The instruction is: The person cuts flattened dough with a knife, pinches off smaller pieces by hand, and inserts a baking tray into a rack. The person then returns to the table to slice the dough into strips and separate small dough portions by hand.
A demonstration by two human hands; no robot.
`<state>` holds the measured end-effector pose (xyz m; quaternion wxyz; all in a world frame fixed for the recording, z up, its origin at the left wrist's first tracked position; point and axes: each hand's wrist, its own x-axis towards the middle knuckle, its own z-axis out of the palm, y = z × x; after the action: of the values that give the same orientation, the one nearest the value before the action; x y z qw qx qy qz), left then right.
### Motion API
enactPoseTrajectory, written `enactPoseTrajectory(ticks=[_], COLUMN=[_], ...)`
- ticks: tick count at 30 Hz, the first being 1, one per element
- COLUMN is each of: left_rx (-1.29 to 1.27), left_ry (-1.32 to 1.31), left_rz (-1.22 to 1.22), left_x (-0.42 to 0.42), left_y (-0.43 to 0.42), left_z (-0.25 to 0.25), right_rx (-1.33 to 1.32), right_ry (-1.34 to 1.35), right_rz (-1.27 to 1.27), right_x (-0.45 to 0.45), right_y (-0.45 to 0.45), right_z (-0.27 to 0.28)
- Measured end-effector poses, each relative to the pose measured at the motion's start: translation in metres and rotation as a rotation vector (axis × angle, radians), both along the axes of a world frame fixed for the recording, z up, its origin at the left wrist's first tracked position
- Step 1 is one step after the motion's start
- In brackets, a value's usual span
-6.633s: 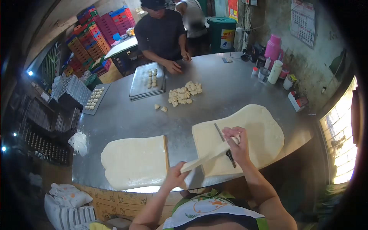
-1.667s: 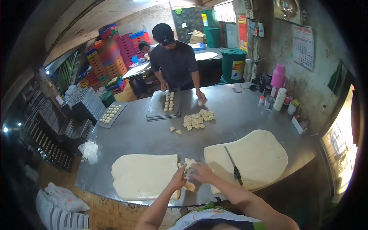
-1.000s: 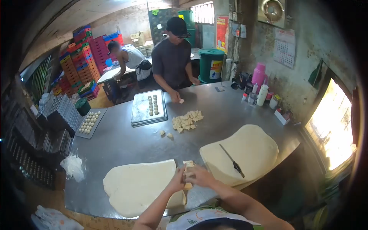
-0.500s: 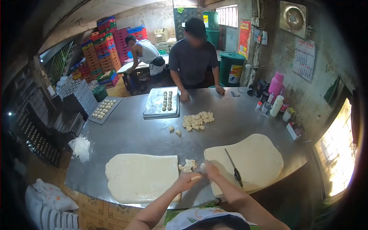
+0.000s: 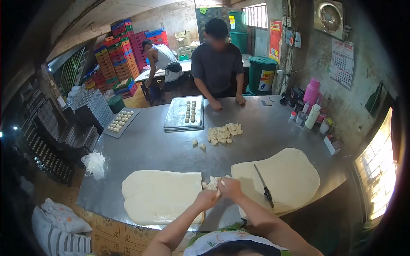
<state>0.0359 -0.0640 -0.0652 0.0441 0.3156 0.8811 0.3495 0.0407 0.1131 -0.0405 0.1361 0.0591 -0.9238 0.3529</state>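
Observation:
My left hand (image 5: 206, 199) is closed around a strip of dough, mostly hidden by the fingers. Right beside it, my right hand (image 5: 231, 188) is also closed, with pale dough showing at its fingers. Just beyond both hands lies a small heap of torn dough pieces (image 5: 210, 183). A thick dough slab (image 5: 162, 198) spreads out on the left, its cut edge near my left hand. On the right is another slab (image 5: 294, 175), with a black-handled knife (image 5: 265, 190) lying on it. Farther off sits a larger pile of dough lumps (image 5: 224, 133), with two loose lumps near it.
Across the steel table (image 5: 145, 149) stands a person in a dark shirt (image 5: 218, 64), hands at the far edge. Stacked trays (image 5: 175, 113) hold dough balls; another tray (image 5: 114, 133) sits at left. Bottles (image 5: 313, 116) line the right side. A second person (image 5: 164, 64) bends behind.
My hands have come together, and both have moved slightly forward to the small heap of dough. The person across has shifted one hand inward along the table edge.

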Motion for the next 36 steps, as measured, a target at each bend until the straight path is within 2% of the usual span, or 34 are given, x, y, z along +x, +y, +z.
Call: enactPoseTrajectory(ticks=[4,5,7,8,11,12,13,15,16,17,19,20,21,23,24,25,27,29,31,32,33,34,35,36], left_rx=[-0.086,-0.011,0.118,0.119,0.379,0.388,0.232,-0.084,-0.083,0.099,0.471,0.471,0.531,0.655,0.652,0.626,0.576,0.463,0.254,0.247,-0.066,-0.38,-0.389,-0.198], left_ry=[0.044,-0.116,-0.466,-0.478,-0.208,-0.211,-0.146,-0.009,-0.013,-0.094,-0.222,-0.217,-0.092,0.181,0.185,0.117,-0.01,-0.088,-0.24,-0.235,-0.153,-0.07,-0.065,-0.061], left_rz=[-0.138,-0.051,0.127,0.123,-0.046,-0.037,-0.094,-0.217,-0.22,-0.21,-0.17,-0.161,-0.071,0.095,0.09,0.031,-0.075,0.004,0.158,0.159,0.076,-0.013,-0.021,-0.065], left_x=[0.015,0.007,0.004,0.005,0.0,0.003,0.008,0.011,0.012,0.012,0.007,0.006,0.005,-0.012,-0.016,-0.018,-0.019,-0.009,-0.002,0.0,0.01,0.019,0.022,0.029], left_y=[-0.017,-0.022,-0.036,-0.038,-0.028,-0.031,-0.033,-0.034,-0.033,-0.034,-0.034,-0.034,-0.033,-0.025,-0.023,-0.026,-0.028,-0.02,-0.008,-0.006,-0.004,-0.002,0.0,0.001], left_z=[0.028,0.036,0.041,0.034,0.011,0.009,0.017,0.035,0.043,0.051,0.065,0.059,0.045,0.03,0.039,0.046,0.062,0.049,0.04,0.041,0.05,0.057,0.064,0.07], right_rx=[0.069,0.077,-0.073,-0.145,-0.143,-0.148,-0.141,0.154,0.297,0.293,0.175,0.114,0.111,-0.024,-0.098,-0.113,-0.307,-0.407,-0.217,-0.123,-0.129,0.006,0.14,0.272], right_ry=[-0.141,-0.134,-0.069,-0.04,-0.012,0.008,0.007,-0.124,-0.198,-0.206,0.106,0.26,0.26,0.038,-0.081,-0.086,0.082,0.174,0.142,0.125,0.124,-0.045,-0.207,-0.379], right_rz=[-0.023,-0.036,0.039,0.081,-0.026,-0.071,-0.062,-0.087,-0.103,-0.097,-0.039,-0.013,-0.011,0.28,0.423,0.422,0.408,0.396,0.184,0.08,0.08,0.076,0.066,0.057], right_x=[0.005,0.0,0.007,0.01,0.018,0.02,0.016,-0.001,0.0,0.005,0.002,0.002,0.008,0.011,0.011,0.013,0.01,0.012,0.015,0.011,0.007,0.005,-0.001,0.001], right_y=[-0.014,-0.016,-0.035,-0.041,-0.048,-0.05,-0.047,-0.021,-0.013,-0.012,-0.011,-0.009,-0.014,-0.025,-0.029,-0.032,-0.036,-0.031,-0.026,-0.022,-0.017,-0.011,-0.003,0.001], right_z=[0.0,0.007,0.03,0.033,0.026,0.024,0.019,0.0,-0.005,-0.012,-0.012,-0.012,-0.001,0.034,0.047,0.05,0.059,0.054,0.025,0.013,0.008,0.003,-0.001,-0.004])
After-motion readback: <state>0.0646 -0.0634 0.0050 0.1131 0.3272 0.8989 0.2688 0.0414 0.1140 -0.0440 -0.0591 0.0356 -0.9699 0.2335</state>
